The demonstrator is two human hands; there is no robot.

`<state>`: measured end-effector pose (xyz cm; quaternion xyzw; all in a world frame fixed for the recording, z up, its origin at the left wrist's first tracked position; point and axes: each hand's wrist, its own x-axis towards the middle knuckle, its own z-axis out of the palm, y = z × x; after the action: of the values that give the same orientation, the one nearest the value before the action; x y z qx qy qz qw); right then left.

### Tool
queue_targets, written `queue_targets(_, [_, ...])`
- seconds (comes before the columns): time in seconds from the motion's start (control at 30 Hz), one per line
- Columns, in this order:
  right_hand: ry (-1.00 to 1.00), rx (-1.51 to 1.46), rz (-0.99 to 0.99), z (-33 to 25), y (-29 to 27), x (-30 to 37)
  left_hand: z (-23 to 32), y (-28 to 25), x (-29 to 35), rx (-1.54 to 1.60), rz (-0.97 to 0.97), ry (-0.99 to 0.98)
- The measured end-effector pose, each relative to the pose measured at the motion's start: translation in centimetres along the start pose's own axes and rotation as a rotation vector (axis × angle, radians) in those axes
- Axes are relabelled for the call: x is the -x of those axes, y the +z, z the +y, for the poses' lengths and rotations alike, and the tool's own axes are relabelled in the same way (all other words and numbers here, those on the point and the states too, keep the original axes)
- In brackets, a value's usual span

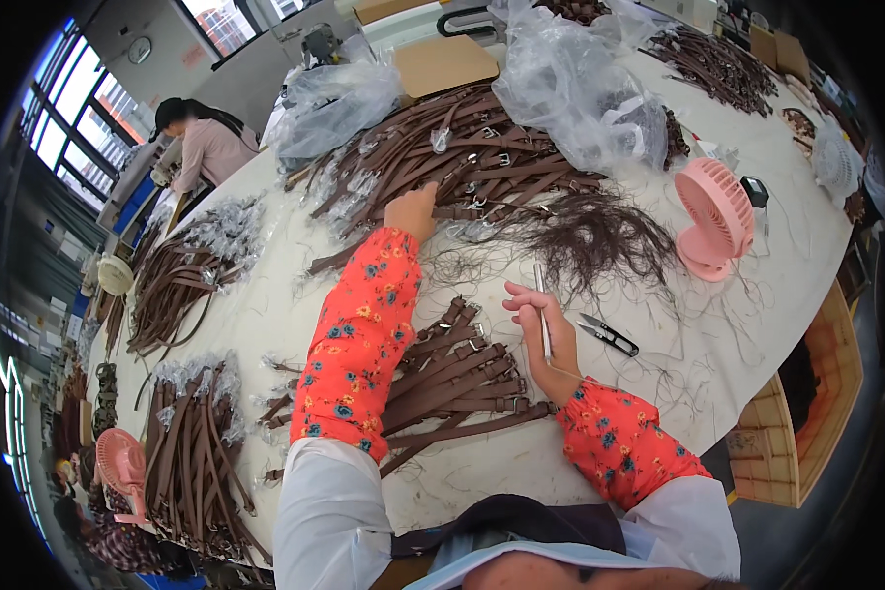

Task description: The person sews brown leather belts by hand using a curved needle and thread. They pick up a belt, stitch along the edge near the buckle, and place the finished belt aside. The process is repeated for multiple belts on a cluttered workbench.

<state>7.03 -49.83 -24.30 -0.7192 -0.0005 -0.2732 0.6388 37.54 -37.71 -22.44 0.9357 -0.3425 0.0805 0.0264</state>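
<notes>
Head view, left hand (412, 210): at big brown strap pile (403, 157), toward worktop's (718, 383) far edge; grip can't tell
Right hand (555, 346): grasping slim metal tool (540, 285)
Smaller strap pile (462, 385): toward near edge
Snips (610, 335): toward right edge

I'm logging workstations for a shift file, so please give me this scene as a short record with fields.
Left hand: at the large pile of brown buckled straps
Right hand: holding a slim silver tool
Beside right hand: black-handled snips
Loose material: dark thread tangle
Right side: pink fan
Surface: white-covered table
</notes>
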Motion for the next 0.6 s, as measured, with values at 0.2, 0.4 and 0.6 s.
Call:
queue_targets(0.2, [-0.038, -0.062, 0.008, -0.4, 0.9, -0.5, -9.2, -3.1, 3.1, 0.113, 0.729, 0.341])
queue_targets(0.4, [0.024, -0.095, 0.078, -0.2, 0.1, -0.1, -6.5, -12.4, 8.3, 1.056, 0.483, -0.103])
queue_targets(0.6, [0.003, -0.083, 0.058, 0.0, 0.1, -0.1, -8.2, -18.8, 13.8, 0.990, 0.376, -0.097])
